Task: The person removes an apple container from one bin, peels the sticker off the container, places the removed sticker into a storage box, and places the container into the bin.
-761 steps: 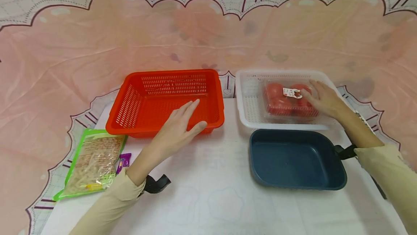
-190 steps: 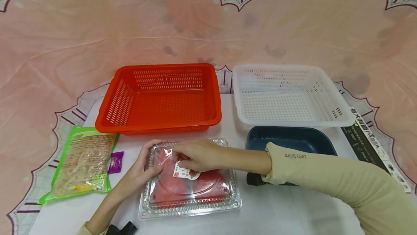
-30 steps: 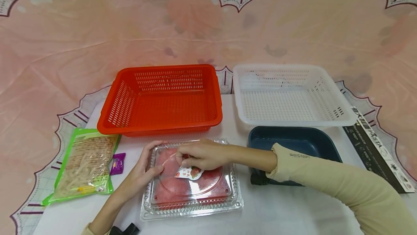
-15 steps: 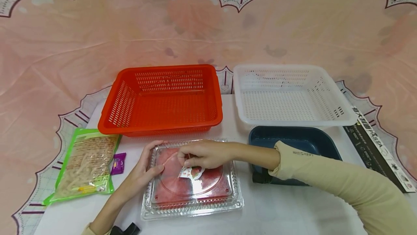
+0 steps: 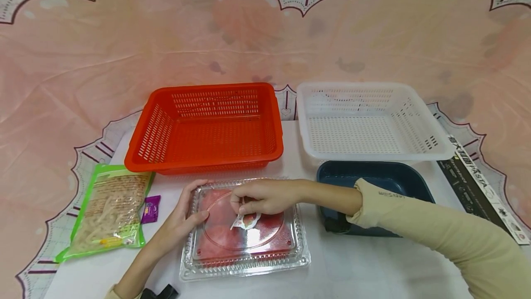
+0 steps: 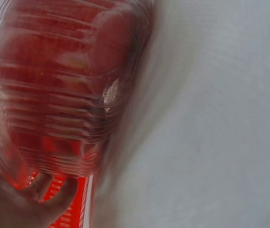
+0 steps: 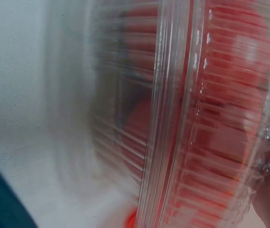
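**Fingers pinch label on clamshell lid; other hand steadies box**

The fingers (image 5: 238,203) of the right hand (image 5: 261,196) are curled narrow, pinching the small white-and-red label (image 5: 245,220) that lies on the lid of the clear clamshell box (image 5: 244,227). One edge of the label stands lifted from the lid. The left hand (image 5: 182,216) grips the box's left edge, thumb on top of the lid, fingers wrapped over the far corner.

The box sits flat on the counter (image 5: 365,271), front and centre, lid closed, with red tomatoes (image 5: 215,237) visible inside. Both wrist views show only the ribbed clear wall with red behind it, blurred at close range (image 6: 54,95) (image 7: 210,118).

Behind the box stand an orange basket (image 5: 205,126) to the left and a white basket (image 5: 369,121) to the right. A dark blue tray (image 5: 394,174) lies just right of the box, partly under the right sleeve. A green-edged noodle packet (image 5: 109,211) and a small purple sachet (image 5: 150,209) lie to the left. A black pasta carton (image 5: 481,188) lies at the counter's right edge.
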{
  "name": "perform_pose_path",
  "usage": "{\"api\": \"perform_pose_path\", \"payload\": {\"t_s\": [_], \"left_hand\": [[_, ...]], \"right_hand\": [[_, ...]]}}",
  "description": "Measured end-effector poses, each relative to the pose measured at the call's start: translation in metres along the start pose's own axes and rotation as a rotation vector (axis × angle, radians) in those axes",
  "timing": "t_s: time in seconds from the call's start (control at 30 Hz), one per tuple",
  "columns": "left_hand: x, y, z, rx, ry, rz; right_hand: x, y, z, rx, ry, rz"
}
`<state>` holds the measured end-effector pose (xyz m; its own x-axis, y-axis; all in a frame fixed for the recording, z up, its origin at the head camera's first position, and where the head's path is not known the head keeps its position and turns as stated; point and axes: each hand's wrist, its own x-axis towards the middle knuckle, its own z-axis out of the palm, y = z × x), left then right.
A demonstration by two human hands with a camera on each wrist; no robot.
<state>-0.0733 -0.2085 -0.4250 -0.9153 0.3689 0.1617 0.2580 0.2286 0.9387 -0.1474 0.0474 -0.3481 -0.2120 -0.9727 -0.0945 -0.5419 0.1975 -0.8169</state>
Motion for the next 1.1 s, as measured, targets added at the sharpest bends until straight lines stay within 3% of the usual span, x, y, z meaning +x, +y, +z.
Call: {"api": "perform_pose_path", "payload": {"t_s": [0.5, 1.1], "left_hand": [[-0.002, 0.000, -0.001, 0.033, 0.001, -0.020], [-0.001, 0.002, -0.001, 0.060, 0.001, -0.038]], "right_hand": [[-0.011, 0.003, -0.001, 0.147, -0.014, 0.066], [-0.026, 0.006, -0.003, 0.213, -0.015, 0.043]]}}
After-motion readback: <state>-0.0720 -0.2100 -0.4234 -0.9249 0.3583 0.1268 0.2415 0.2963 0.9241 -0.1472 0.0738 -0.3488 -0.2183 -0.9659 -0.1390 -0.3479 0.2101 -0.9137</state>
